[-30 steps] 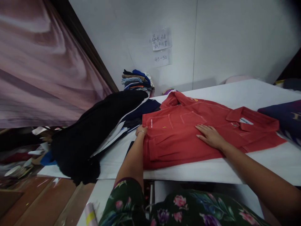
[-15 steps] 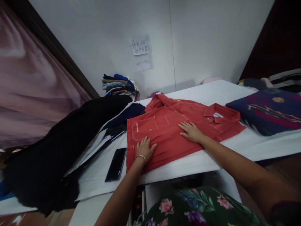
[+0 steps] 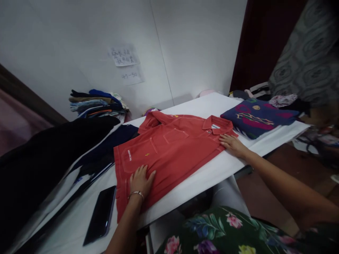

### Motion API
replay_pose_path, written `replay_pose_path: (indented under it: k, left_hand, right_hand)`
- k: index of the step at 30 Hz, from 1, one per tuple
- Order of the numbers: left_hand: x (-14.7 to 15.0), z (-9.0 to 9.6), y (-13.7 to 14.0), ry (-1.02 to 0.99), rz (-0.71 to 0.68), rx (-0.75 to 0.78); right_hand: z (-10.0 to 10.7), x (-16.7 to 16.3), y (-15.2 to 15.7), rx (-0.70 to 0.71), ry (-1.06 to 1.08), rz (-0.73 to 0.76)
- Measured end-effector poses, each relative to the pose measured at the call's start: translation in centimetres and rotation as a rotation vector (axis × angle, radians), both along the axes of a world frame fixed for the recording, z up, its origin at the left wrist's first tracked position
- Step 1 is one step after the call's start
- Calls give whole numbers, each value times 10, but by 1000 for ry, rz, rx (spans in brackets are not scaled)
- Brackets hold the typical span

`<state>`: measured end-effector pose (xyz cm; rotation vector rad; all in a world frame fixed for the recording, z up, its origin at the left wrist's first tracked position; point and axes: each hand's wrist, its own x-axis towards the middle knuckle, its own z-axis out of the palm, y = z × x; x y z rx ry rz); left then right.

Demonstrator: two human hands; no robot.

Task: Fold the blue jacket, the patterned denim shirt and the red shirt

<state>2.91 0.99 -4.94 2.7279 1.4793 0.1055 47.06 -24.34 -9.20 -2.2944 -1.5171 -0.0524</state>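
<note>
A red collared shirt [image 3: 172, 148] with white stitching and chest pockets lies spread on the white-covered table [image 3: 209, 173], its collar toward the right. My left hand [image 3: 141, 182], with a bracelet at the wrist, rests flat on the shirt's lower part near the hem, fingers spread. At the shoulder edge just below the collar lies my right hand [image 3: 234, 145], its fingers stretched out over the cloth. A dark phone [image 3: 100, 215] sits on the table beside the hem, left of my left hand.
Black clothing [image 3: 53, 151] and navy garments [image 3: 108, 144] lie at the left. Behind them rises a stack of folded clothes [image 3: 97, 104]. A folded blue patterned garment [image 3: 254, 116] sits to the right. Two handwritten papers [image 3: 125, 63] hang on the wall.
My right hand has slid rightward across the shirt, from its middle to the shoulder edge near the collar. My left hand stays near the hem. The view has turned to the right.
</note>
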Motion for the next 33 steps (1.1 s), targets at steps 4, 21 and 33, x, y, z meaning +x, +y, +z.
replay_pose_path:
  k: [4, 21, 33]
  left_hand:
    - [-6, -2, -1, -80, 1, 80]
    - [-48, -26, -26, -288, -483, 73]
    - [-53, -16, -33, -178, -496, -18]
  right_hand:
    - [-1, 23, -22, 229, 28, -117]
    - [13, 44, -3, 13, -32, -360]
    - [12, 41, -5, 86, -37, -370]
